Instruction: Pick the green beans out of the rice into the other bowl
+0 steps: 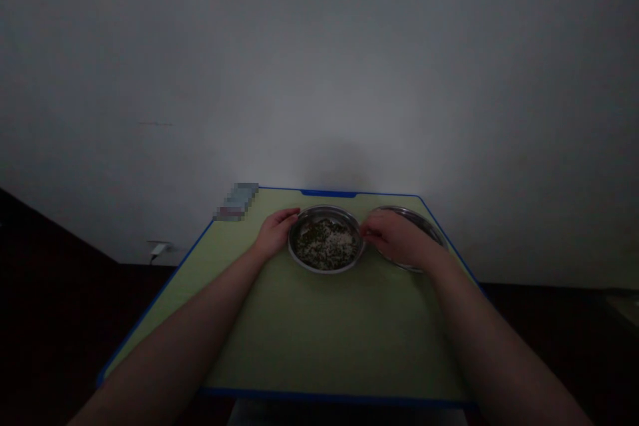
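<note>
A round metal bowl [326, 269] sits near the far side of the table, holding a mix of white grains and dark green-brown bits [327, 243]. Against its left side my left hand [274, 234] holds the bowl, fingers along the rim. My right hand [394, 236] is at the bowl's right rim with its fingertips pinched together; what they hold, if anything, is too small and dark to tell. Under and behind that hand lies a second round metal dish [424, 221], partly covered by it, so its contents are hidden.
Both dishes stand on a yellow-green table [329, 333] with a blue edge. A blurred-out flat item [237, 203] lies at the far left corner. Behind the table rises a plain wall [329, 80], with a white plug [160, 250] low on the left. The room is dim.
</note>
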